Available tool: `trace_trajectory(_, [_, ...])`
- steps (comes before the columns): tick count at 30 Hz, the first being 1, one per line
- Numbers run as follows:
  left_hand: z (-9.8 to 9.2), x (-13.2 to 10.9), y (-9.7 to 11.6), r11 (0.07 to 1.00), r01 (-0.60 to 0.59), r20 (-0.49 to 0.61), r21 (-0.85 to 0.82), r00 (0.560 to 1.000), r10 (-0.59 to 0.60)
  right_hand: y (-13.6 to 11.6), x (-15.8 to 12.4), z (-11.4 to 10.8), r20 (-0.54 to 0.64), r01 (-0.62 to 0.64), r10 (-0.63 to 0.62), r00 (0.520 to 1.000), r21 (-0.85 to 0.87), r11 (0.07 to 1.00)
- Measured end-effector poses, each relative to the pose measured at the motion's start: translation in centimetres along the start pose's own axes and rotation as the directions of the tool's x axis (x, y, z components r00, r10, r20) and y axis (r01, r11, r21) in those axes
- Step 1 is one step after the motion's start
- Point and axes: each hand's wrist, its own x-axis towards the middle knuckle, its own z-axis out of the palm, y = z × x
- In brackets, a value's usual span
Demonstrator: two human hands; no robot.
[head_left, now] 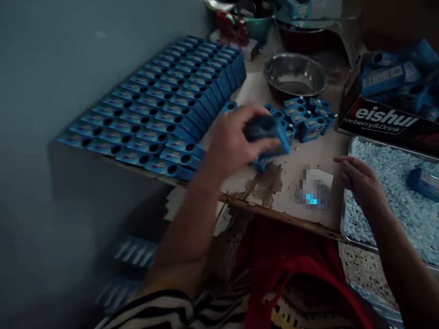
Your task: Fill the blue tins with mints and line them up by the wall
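My left hand (pixel 233 141) is closed round a small blue box (pixel 270 137), held just above the worn white table (pixel 305 151) and blurred by motion. To its left lies a large block of several like blue boxes (pixel 161 105) laid in rows, each with a round hole. My right hand (pixel 360 180) rests at the left rim of a metal tray (pixel 345 214) filled with pale blue pellets (pixel 387 183), fingers loosely curled and apart, holding nothing I can see. One blue box (pixel 423 183) lies on the pellets.
A loose cluster of blue boxes (pixel 305 116) stands behind my left hand. An empty steel bowl (pixel 295 75) sits further back, with more bowls and clutter beyond. A carton of boxes (pixel 394 91) is at the right. Red cloth (pixel 291 274) covers my lap.
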Motion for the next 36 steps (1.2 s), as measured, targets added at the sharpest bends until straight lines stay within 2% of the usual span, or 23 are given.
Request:
trace_trajectory(2, [-5.2, 2.3, -3.6, 0.985, 0.072, -0.164, 0.156, 0.985, -0.046, 0.3, 1.5, 3.1, 0.169, 0.121, -0.092, 0.981, -0.170, 0.978])
trace_trajectory(3, [-7.2, 3.4, -5.4, 0.970, 0.123, -0.205, 0.210, 0.976, -0.079, 0.3, 2.3, 5.0, 0.257, 0.224, -0.150, 0.955, -0.289, 0.931])
trace_trajectory(4, [-8.8, 4.4, -7.1, 0.952, 0.162, -0.214, 0.259, 0.971, -0.108, 0.2, 3.2, 7.0, 0.342, 0.334, -0.194, 0.919, -0.419, 0.844])
trace_trajectory(5, [-9.9, 5.0, -8.5, 0.934, 0.188, -0.207, 0.302, 0.970, -0.128, 0.0, 4.2, 8.8, 0.422, 0.431, -0.209, 0.882, -0.545, 0.720])
trace_trajectory(7, [-10.9, 5.2, -10.7, 0.925, 0.184, -0.128, 0.332, 0.981, -0.149, -0.6, 6.0, 11.8, 0.533, 0.547, -0.163, 0.830, -0.722, 0.424])
trace_trajectory(9, [-10.9, 4.3, -12.3, 0.948, 0.129, -0.004, 0.291, 0.991, -0.134, -1.2, 7.5, 13.6, 0.581, 0.589, -0.099, 0.808, -0.787, 0.185])
trace_trajectory(11, [-10.7, 2.8, -13.5, 0.968, 0.077, 0.122, 0.238, 0.987, -0.109, -1.7, 8.7, 14.2, 0.618, 0.620, -0.059, 0.784, -0.783, 0.052])
trace_trajectory(13, [-10.6, 1.3, -14.7, 0.972, 0.065, 0.217, 0.228, 0.969, -0.116, -2.0, 9.4, 14.5, 0.652, 0.651, -0.020, 0.758, -0.759, -0.020])
trace_trajectory(16, [-11.1, -0.1, -16.2, 0.966, 0.069, 0.324, 0.249, 0.934, -0.150, -2.3, 9.4, 14.7, 0.670, 0.670, 0.031, 0.742, -0.738, -0.078])
trace_trajectory(18, [-11.1, -0.8, -16.7, 0.953, 0.031, 0.392, 0.300, 0.907, -0.152, -2.7, 8.6, 14.7, 0.667, 0.668, 0.038, 0.744, -0.741, -0.070])
trace_trajectory(21, [-9.8, -2.8, -16.4, 0.890, -0.094, 0.469, 0.446, 0.872, -0.143, -3.4, 5.9, 13.4, 0.602, 0.602, 0.005, 0.799, -0.799, -0.021])
trace_trajectory(23, [-8.4, -4.9, -15.7, 0.817, -0.129, 0.421, 0.562, 0.895, -0.148, -3.8, 3.3, 11.6, 0.488, 0.488, -0.009, 0.873, -0.873, 0.005])
trace_trajectory(25, [-7.0, -7.1, -15.1, 0.764, -0.097, 0.327, 0.637, 0.933, -0.154, -3.9, 0.5, 9.3, 0.342, 0.342, -0.007, 0.940, -0.940, 0.012])
trace_trajectory(28, [-6.0, -9.0, -14.7, 0.768, -0.066, 0.275, 0.637, 0.950, -0.147, -3.3, -2.8, 5.9, 0.164, 0.164, -0.006, 0.986, -0.986, 0.016])
trace_trajectory(31, [-6.5, -8.6, -14.8, 0.788, -0.060, 0.292, 0.613, 0.944, -0.156, -2.1, -4.4, 3.2, 0.085, 0.086, -0.014, 0.996, -0.996, 0.036])
trace_trajectory(34, [-7.7, -6.8, -15.4, 0.824, -0.002, 0.283, 0.566, 0.940, -0.192, -0.9, -4.8, 1.4, 0.030, 0.032, -0.056, 0.998, -0.999, 0.042])
trace_trajectory(36, [-8.3, -5.5, -16.1, 0.817, 0.034, 0.277, 0.576, 0.932, -0.234, -0.1, -4.5, 0.7, 0.026, 0.032, -0.100, 0.995, -0.997, 0.064])
